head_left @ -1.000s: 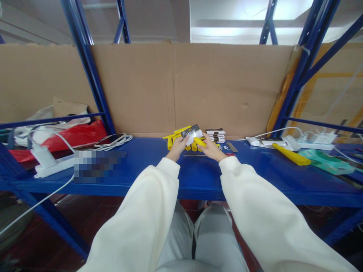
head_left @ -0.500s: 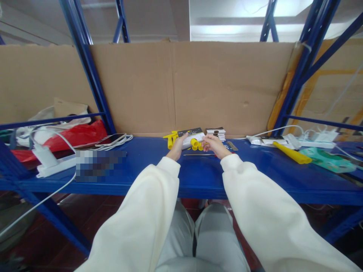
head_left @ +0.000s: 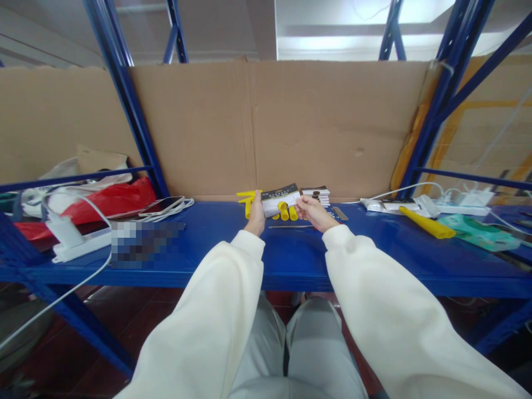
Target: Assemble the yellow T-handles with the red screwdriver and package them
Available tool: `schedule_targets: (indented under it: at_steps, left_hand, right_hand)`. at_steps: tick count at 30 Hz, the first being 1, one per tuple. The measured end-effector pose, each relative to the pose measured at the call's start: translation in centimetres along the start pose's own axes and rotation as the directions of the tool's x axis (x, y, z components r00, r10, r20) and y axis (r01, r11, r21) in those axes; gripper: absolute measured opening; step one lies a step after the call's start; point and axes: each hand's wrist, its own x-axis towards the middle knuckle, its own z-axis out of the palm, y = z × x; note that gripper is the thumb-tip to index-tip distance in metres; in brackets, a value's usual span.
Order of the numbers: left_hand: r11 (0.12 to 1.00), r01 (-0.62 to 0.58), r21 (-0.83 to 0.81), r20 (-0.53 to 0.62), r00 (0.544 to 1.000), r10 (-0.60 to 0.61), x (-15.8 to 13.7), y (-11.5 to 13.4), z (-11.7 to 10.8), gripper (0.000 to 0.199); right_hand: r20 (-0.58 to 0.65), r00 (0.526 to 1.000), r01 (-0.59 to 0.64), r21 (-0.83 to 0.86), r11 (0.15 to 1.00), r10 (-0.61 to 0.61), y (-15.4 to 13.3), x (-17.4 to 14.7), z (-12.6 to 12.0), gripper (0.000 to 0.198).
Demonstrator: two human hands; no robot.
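One card (head_left: 276, 198) is seemingly being steadied at both ends: the left hand (head_left: 256, 215) is clasping one, the right hand (head_left: 312, 211) newly pinching the other.

Apparently a workshop or storeroom: blue metal rack posts (head_left: 124, 83) flank the desk (head_left: 291, 257), cardboard (head_left: 324, 127) lines its back edge, a power strip (head_left: 88, 244) lies toward its left end.

Shot from wearer's head, single view. Faces forward and down, over trousers (head_left: 316, 349) and along near sleeves (head_left: 208, 316). Catches left hand (head_left: 256, 215) and right hand (head_left: 313, 213) small, mid-frame. Spans wide: blue shelf (head_left: 216, 233), cardboard panel (head_left: 332, 122) behind, ceiling (head_left: 224, 33) up top.
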Motion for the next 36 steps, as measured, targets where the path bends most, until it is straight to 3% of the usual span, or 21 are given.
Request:
schedule_targets:
  at_steps: [6,10,12,15,18,21,32,34,36]
  left_hand:
    - [0.985,-0.064,0.158,-0.014,0.998,0.067,0.9,0.1,-1.3,0.041]
    - [0.974,-0.054,0.219,-0.105,0.991,0.079,0.9,0.8,-2.0,0.032]
    - [0.956,-0.092,0.277,-0.103,0.987,0.125,0.7,0.8,-1.9,0.018]
    - [0.915,-0.125,0.384,-0.078,0.983,0.168,0.3,0.7,-1.7,0.005]
    - [0.904,-0.080,0.420,-0.075,0.990,0.122,0.0,0.6,-1.4,0.020]
    - [0.927,-0.018,0.375,-0.083,0.995,0.053,-0.3,0.6,-1.1,0.039]
    - [0.945,0.058,0.323,0.022,0.997,-0.069,-1.6,0.6,-0.4,0.054]
    - [0.941,0.059,0.333,0.025,0.997,-0.072,-1.6,0.5,-0.3,0.056]
    - [0.939,0.061,0.337,0.028,0.997,-0.075,-1.5,0.4,-0.2,0.057]
  right_hand:
    - [0.004,1.000,0.005,0.061,0.998,-0.006,-1.1,-0.4,0.1,0.044]
    - [-0.181,0.983,0.010,0.126,0.992,0.013,-2.4,-0.4,-0.3,0.034]
    - [-0.327,0.944,0.003,0.123,0.992,0.038,-2.6,-0.1,-0.8,0.027]
    - [-0.533,0.845,-0.005,0.091,0.996,0.053,-2.6,0.5,-1.8,0.017]
    - [-0.675,0.733,-0.038,0.088,0.995,0.088,-2.5,0.8,-3.1,0.014]
    - [-0.719,0.676,-0.109,0.114,0.987,0.158,-2.6,1.0,-4.5,0.016]
    - [-0.734,0.663,-0.175,0.041,0.984,0.148,-2.3,4.6,-7.1,0.006]
    - [-0.712,0.683,-0.203,0.032,0.979,0.165,-2.0,5.1,-7.2,0.006]
    - [-0.664,0.717,-0.256,0.035,0.966,0.214,-1.5,5.4,-7.5,0.017]
